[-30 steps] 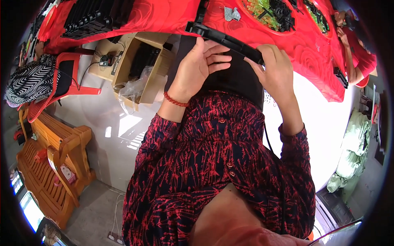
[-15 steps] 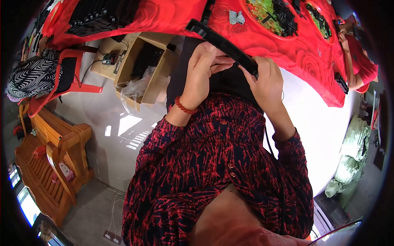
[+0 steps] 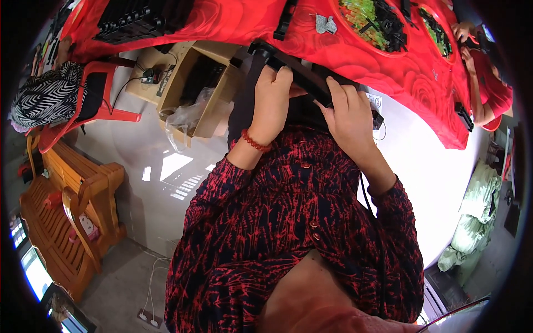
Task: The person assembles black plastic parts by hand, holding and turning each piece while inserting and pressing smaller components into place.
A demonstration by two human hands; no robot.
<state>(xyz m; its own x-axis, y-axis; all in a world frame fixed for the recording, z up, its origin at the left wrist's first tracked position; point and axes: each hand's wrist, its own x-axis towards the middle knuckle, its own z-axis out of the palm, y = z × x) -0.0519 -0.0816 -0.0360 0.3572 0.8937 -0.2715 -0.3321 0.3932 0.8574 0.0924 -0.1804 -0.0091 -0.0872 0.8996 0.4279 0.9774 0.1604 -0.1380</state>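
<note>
Black strip (image 3: 301,73) is held in front of the body by the table edge, gripped by both left hand (image 3: 272,102) and right hand (image 3: 352,115); looks mid-handling, not set down yet; can't tell if it's finished; second strip (image 3: 285,21) and black stack (image 3: 133,25) sit on the red tablecloth (image 3: 222,25).

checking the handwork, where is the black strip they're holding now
The black strip is at upper centre of the head view, held slanting between the left hand and right hand, near the red tablecloth.
</note>
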